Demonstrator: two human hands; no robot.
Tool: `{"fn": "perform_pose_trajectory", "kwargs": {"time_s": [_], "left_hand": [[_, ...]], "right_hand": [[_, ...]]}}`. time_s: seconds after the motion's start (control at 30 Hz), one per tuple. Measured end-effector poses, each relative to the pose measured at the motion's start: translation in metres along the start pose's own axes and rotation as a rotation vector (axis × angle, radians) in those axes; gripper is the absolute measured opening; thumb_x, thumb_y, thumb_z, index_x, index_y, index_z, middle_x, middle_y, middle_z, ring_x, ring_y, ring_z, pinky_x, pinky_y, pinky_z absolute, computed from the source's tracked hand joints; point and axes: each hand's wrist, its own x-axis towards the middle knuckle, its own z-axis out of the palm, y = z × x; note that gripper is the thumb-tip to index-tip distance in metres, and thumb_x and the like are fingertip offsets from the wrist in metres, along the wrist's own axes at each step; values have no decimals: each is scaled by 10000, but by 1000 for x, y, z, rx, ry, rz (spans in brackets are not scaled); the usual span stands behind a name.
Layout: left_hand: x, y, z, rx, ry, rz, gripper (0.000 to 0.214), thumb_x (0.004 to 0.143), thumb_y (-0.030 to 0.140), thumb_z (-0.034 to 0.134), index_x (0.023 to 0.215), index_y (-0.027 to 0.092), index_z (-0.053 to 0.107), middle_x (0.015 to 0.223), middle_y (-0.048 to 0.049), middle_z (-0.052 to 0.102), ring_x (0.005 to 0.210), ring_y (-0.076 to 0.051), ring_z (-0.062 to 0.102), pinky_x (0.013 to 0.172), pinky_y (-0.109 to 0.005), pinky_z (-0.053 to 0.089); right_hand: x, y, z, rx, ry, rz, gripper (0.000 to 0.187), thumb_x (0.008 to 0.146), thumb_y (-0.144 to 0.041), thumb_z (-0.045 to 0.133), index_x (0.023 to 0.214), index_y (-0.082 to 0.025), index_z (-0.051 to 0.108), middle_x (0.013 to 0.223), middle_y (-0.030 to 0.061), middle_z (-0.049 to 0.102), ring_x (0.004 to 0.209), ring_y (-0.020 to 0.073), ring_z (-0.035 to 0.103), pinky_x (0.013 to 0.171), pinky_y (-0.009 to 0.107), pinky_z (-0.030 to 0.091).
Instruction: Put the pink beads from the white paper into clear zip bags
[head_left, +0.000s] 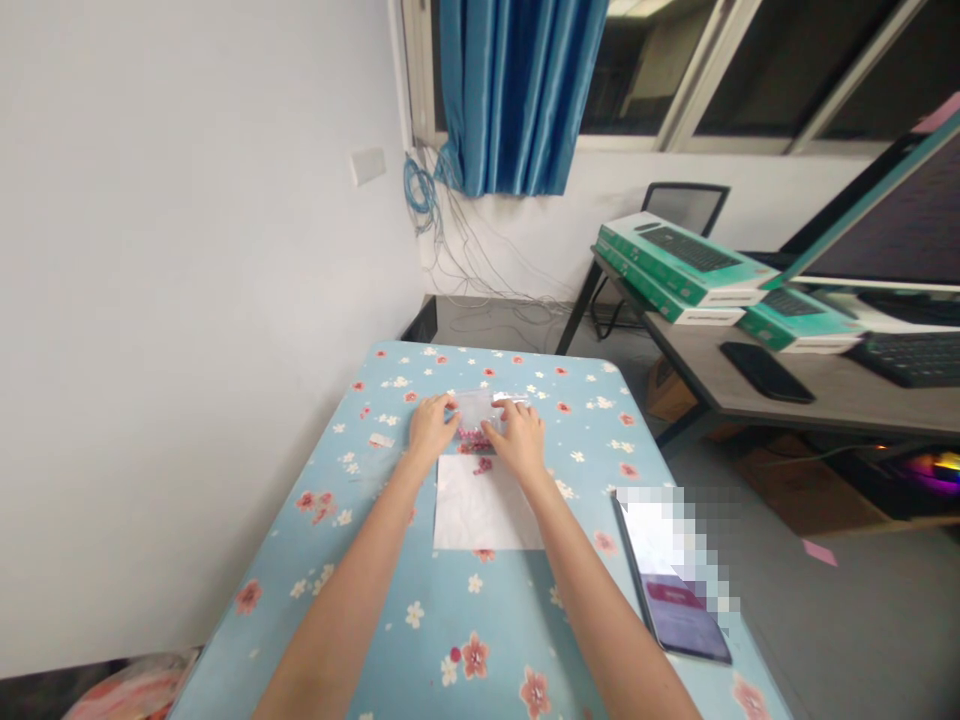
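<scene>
Clear plastic bag [474, 408], small, centre of frame, on blue floral bench [390, 378]; pink beads [474, 436] gathered along its lower edge. Likely light, limp and slippery; best taken by the top edge. Left hand [431, 430] and right hand [519, 437]: fingers slightly spread, curved against the bag's sides; pinching or not, cannot tell. White paper sheet [480, 505] just below.

Clear plastic bag [474, 410]: thin, glossy w/ bright glare; white paper sheet [480, 505]: matt, smooth; floral table cover [375, 610]: smooth, slight sheen, prob. vinyl; blue satin curtain [510, 95]: shiny cloth; grey desk top [697, 365]: matt, smooth, prob. laminate; green card boxes [679, 260]: glossy
</scene>
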Motion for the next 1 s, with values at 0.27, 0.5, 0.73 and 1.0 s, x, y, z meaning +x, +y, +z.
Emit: {"fn": "perform_pose_trajectory", "kwargs": {"time_s": [0.27, 0.5, 0.73, 1.0], "left_hand": [[-28, -15, -55, 52, -96, 140, 184, 830, 346, 551, 929, 199, 598, 977, -51, 647, 990, -219, 569, 913, -371, 412], [-78, -44, -92, 230, -283, 172, 656, 722, 580, 624, 1264, 244, 472, 1304, -67, 527, 1202, -270, 460, 1015, -437, 336], [-88, -45, -82, 249, -261, 174, 735, 694, 512, 686, 1321, 239, 417, 1286, -74, 544, 1187, -267, 467, 1001, -428, 345], [-90, -50, -69, 187, -181, 193, 616, 699, 372, 706, 1257, 236, 483, 1220, -71, 576, 1133, -257, 502, 976, -420, 369]], "right_hand": [[-12, -17, -26, 230, -77, -71, 218, 849, -353, 525, 959, -193, 624, 809, 29, 641, 754, 176, 563, 708, 284, 384], [-36, -45, -21, 223, -412, -203, 195, 847, -301, 540, 932, -190, 675, 835, 37, 684, 761, 161, 597, 682, 253, 382], [-48, -60, 5, 119, -445, -267, 220, 855, -301, 548, 992, -202, 690, 913, 61, 661, 932, 208, 549, 822, 311, 356], [-54, -63, 16, 120, -394, -271, 197, 847, -311, 568, 948, -205, 701, 890, 67, 649, 941, 229, 515, 811, 329, 337]]}}
